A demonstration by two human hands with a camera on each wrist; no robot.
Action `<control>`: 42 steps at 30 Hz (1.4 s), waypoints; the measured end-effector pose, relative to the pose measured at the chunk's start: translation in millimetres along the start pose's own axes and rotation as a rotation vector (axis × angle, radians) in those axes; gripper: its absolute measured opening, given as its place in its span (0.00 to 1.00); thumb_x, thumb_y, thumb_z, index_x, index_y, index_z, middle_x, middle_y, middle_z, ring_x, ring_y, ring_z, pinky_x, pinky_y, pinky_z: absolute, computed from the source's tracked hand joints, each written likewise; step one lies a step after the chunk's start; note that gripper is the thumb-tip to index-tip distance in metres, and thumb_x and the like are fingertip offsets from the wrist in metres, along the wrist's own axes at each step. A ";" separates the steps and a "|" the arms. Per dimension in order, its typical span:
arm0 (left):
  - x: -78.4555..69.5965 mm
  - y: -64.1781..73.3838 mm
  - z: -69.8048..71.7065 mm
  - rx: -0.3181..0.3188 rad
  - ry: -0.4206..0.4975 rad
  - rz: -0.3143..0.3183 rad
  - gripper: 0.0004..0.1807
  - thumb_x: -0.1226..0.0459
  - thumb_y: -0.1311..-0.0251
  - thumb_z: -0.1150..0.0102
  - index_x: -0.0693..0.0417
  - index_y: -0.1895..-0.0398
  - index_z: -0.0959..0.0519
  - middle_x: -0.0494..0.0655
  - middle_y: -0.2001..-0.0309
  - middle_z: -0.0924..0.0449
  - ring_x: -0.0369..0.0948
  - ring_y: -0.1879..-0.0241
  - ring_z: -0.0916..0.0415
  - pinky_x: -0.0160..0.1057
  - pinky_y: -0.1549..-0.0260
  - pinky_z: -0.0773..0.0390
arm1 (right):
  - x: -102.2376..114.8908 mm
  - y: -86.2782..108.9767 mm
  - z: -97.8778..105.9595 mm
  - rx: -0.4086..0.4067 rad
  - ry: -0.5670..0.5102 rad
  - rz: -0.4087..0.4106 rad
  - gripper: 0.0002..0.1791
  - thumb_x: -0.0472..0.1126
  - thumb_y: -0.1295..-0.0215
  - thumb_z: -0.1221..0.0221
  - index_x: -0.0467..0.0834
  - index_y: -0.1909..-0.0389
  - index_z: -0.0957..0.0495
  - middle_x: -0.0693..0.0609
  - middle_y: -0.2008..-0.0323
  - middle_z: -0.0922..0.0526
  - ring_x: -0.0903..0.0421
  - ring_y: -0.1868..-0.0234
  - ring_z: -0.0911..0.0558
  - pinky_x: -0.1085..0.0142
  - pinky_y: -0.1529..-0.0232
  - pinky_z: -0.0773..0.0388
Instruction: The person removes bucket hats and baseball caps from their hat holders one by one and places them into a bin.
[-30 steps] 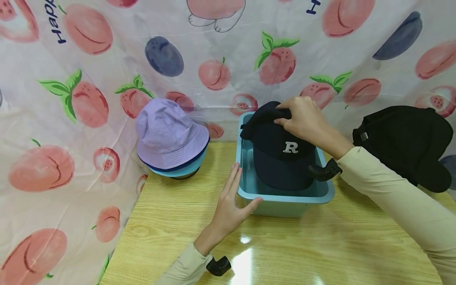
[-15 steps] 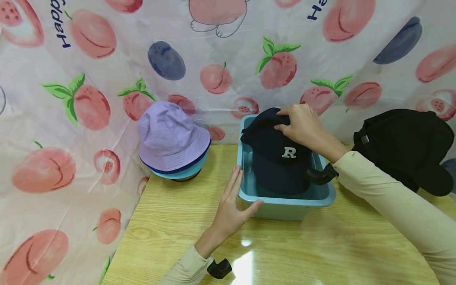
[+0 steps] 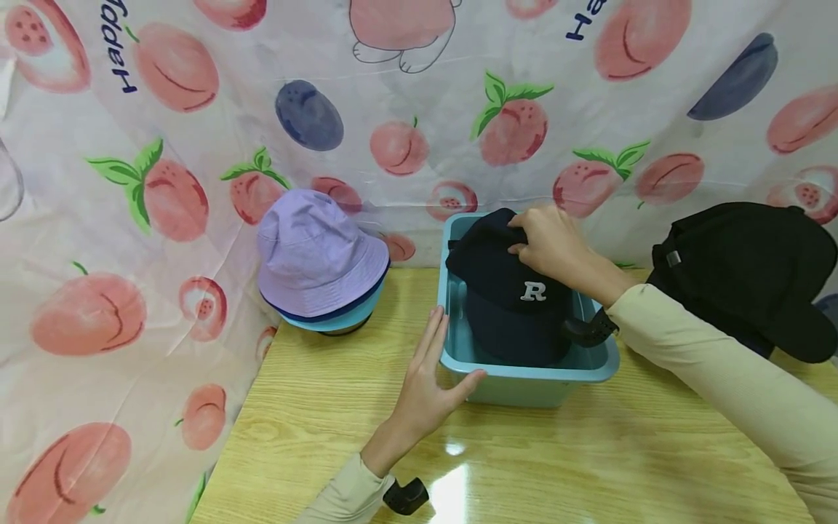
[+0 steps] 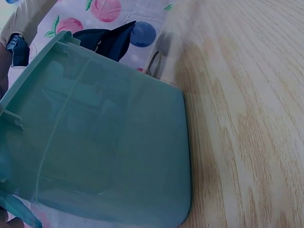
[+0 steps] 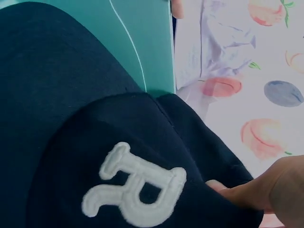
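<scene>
One navy baseball cap: bears a raised white letter "R" on the front panel. Lies tilted inside a blue-green bin, brim toward the near end, back edge raised at the far left rim. Pinched there between thumb and fingers of the right hand.

One left hand: spread open, without a grip, straight fingers against the bin's left side, thumb at the front rim.

One stack of bucket hats: lavender hat on top, navy and light-blue brims below; well left of the bin on the wood-grain surface.

One black cap, right of the bin: carries a small pale tag, too small to read.

One fruit-printed cloth, behind: reads "Happ" sideways at upper left and "Ha" at upper right, both cut off by the frame.
</scene>
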State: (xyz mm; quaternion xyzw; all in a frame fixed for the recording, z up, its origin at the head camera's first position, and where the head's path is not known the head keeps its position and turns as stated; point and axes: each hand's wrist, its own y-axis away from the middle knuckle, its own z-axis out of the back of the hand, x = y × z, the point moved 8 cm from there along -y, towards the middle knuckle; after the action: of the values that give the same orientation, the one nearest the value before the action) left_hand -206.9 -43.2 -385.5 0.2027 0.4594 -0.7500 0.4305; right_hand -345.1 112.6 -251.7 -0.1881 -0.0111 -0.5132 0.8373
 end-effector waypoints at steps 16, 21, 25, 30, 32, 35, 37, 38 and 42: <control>3.7 1.3 -0.9 0.006 0.001 0.016 0.49 0.46 0.44 0.38 0.58 0.26 0.49 0.49 0.25 0.56 0.44 0.28 0.55 0.52 0.38 0.39 | -14.3 3.0 -40.6 0.165 0.072 -0.044 0.23 0.35 0.48 0.31 0.30 0.51 0.22 0.33 0.55 0.21 0.37 0.56 0.22 0.46 0.58 0.23; 3.0 1.7 -0.4 0.006 0.010 0.015 0.49 0.47 0.43 0.38 0.58 0.26 0.50 0.50 0.25 0.56 0.44 0.28 0.55 0.52 0.38 0.38 | -10.6 -1.0 -52.1 0.187 0.070 -0.042 0.17 0.36 0.50 0.29 0.31 0.61 0.20 0.34 0.65 0.21 0.38 0.63 0.21 0.47 0.65 0.22; 2.9 1.5 0.0 0.003 0.011 0.009 0.49 0.47 0.43 0.38 0.58 0.26 0.50 0.50 0.26 0.56 0.44 0.28 0.55 0.52 0.38 0.39 | -8.4 -4.5 -65.1 0.202 0.064 -0.039 0.14 0.35 0.52 0.29 0.32 0.71 0.23 0.37 0.72 0.24 0.39 0.69 0.21 0.48 0.68 0.22; 3.7 2.0 -1.7 0.005 0.013 0.004 0.49 0.46 0.43 0.38 0.57 0.26 0.51 0.51 0.25 0.57 0.45 0.28 0.56 0.52 0.38 0.39 | -11.6 -3.2 -83.4 0.238 0.035 -0.056 0.16 0.36 0.52 0.28 0.34 0.74 0.27 0.41 0.76 0.27 0.43 0.72 0.22 0.52 0.72 0.23; 3.5 2.3 -2.1 0.007 0.013 0.004 0.49 0.46 0.43 0.38 0.58 0.26 0.50 0.51 0.25 0.57 0.45 0.28 0.56 0.52 0.38 0.40 | -14.6 0.0 -91.5 0.266 0.010 -0.070 0.16 0.36 0.52 0.28 0.35 0.76 0.27 0.43 0.79 0.29 0.46 0.75 0.24 0.55 0.75 0.25; 2.9 2.9 -1.7 0.008 0.014 0.003 0.49 0.46 0.43 0.38 0.59 0.26 0.50 0.51 0.25 0.57 0.45 0.28 0.56 0.52 0.38 0.40 | -18.7 5.1 -104.1 0.322 -0.024 -0.088 0.14 0.37 0.51 0.29 0.36 0.78 0.26 0.46 0.82 0.32 0.51 0.79 0.27 0.61 0.78 0.31; 2.5 3.1 -0.9 0.008 0.015 0.002 0.50 0.46 0.43 0.38 0.59 0.26 0.50 0.50 0.25 0.57 0.44 0.28 0.56 0.52 0.38 0.40 | -18.6 7.3 -110.6 0.352 -0.044 -0.082 0.13 0.38 0.50 0.29 0.35 0.76 0.24 0.48 0.84 0.33 0.53 0.80 0.29 0.64 0.79 0.34; 2.6 3.4 -0.6 0.007 0.014 0.001 0.49 0.46 0.43 0.38 0.59 0.27 0.50 0.50 0.25 0.57 0.45 0.28 0.56 0.52 0.38 0.40 | -17.9 7.7 -113.0 0.363 -0.055 -0.076 0.13 0.38 0.49 0.29 0.34 0.75 0.23 0.49 0.84 0.34 0.53 0.81 0.29 0.65 0.79 0.35; 2.7 3.2 0.8 0.003 0.015 -0.005 0.49 0.47 0.43 0.37 0.59 0.26 0.50 0.51 0.25 0.57 0.45 0.28 0.56 0.51 0.38 0.39 | -14.2 6.6 -115.7 0.387 -0.077 -0.058 0.17 0.39 0.49 0.29 0.30 0.65 0.20 0.47 0.79 0.29 0.52 0.77 0.27 0.63 0.76 0.31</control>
State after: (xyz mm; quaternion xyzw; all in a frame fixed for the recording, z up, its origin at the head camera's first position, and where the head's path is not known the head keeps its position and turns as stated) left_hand -205.7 -45.9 -388.7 0.2077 0.4619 -0.7503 0.4249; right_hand -366.3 89.6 -364.1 -0.0427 -0.1467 -0.5178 0.8418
